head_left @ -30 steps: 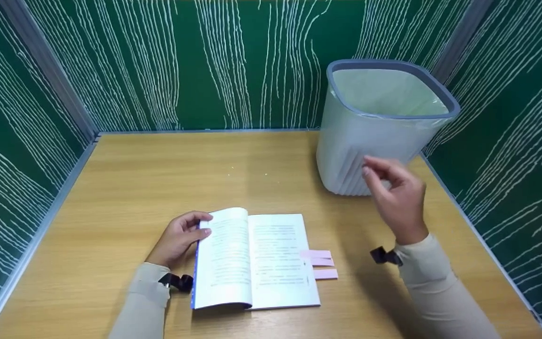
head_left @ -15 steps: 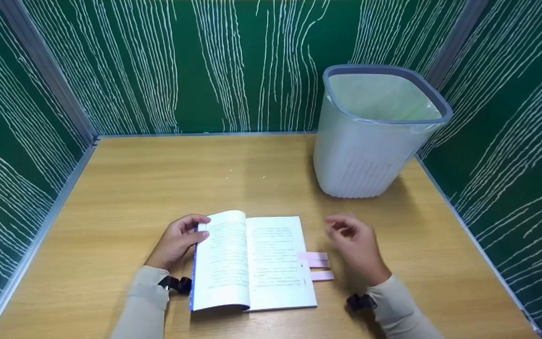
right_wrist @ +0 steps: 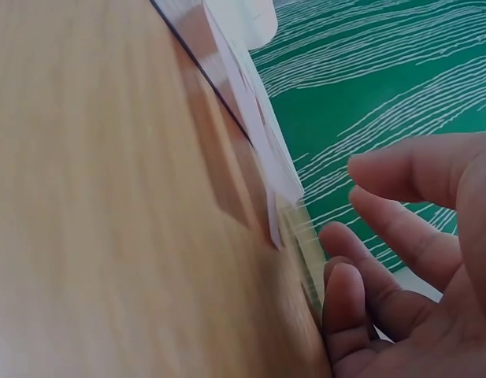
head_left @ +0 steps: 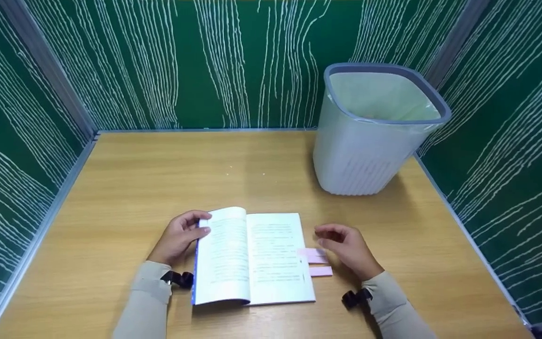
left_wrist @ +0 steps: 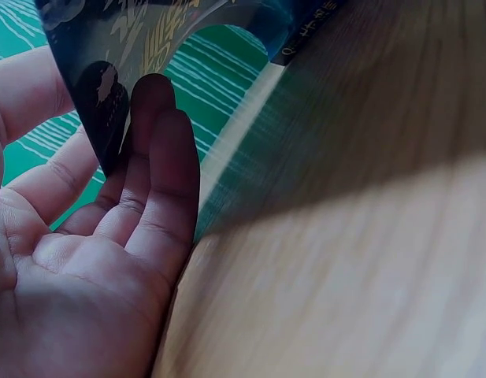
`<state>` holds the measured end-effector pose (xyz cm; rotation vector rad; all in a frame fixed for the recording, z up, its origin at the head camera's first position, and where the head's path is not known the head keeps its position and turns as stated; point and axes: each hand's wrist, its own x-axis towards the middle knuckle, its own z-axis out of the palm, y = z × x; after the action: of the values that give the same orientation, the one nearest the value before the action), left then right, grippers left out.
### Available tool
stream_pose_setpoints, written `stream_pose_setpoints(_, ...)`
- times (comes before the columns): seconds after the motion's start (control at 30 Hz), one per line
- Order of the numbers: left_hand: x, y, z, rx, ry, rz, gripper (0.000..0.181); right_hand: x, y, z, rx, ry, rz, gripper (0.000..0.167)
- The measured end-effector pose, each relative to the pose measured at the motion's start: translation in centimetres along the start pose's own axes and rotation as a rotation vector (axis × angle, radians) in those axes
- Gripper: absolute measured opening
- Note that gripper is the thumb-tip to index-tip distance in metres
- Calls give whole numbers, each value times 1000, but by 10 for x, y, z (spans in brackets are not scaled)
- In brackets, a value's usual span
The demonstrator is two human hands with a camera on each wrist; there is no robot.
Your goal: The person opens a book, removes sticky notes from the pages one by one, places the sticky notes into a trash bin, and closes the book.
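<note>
An open book (head_left: 273, 263) lies on the wooden table, its left pages lifted in a curve. My left hand (head_left: 179, 238) grips the left cover and pages, thumb on the page and fingers behind. The dark printed cover (left_wrist: 109, 94) shows between those fingers in the left wrist view. Several pink sticky tabs (head_left: 320, 271) stick out from the book's right edge. Just right of them hovers my right hand (head_left: 348, 247), fingers loosely bent and thumb apart from them, holding nothing. In the right wrist view the tabs (right_wrist: 258, 150) stand a little away from the fingertips.
A whitish trash bin (head_left: 365, 155) with a grey rim and a pale liner stands at the back right of the table (head_left: 158, 179). Tiny white specks lie on the tabletop behind the book. Green walls with white line patterns enclose the back and sides.
My right hand has come from in front of the bin down and left to beside the tabs, its finger and thumb parting. The left hand still holds the book.
</note>
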<state>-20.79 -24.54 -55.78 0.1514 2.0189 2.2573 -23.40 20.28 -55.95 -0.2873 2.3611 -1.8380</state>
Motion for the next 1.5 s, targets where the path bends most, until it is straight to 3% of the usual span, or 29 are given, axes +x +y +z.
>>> stream_pose_setpoints(0.53,0,0,0,10,11,-33,38,-1,5,-3,-107,-100,-49,28)
stream_pose_setpoints(0.77,3,2,0,-6,-6,-29,40,0,4,-5,-161,-82,-54,27)
stream_pose_setpoints(0.97,2,0,0,-10,4,-41,41,-3,-1,-1,-201,-68,-7,28)
stream_pose_setpoints(1.27,1,0,1,-18,6,-37,42,-15,-31,5,-219,-45,8,25)
stream_pose_setpoints(1.5,1,0,1,7,10,-44,40,-13,-25,5,-224,-43,19,23)
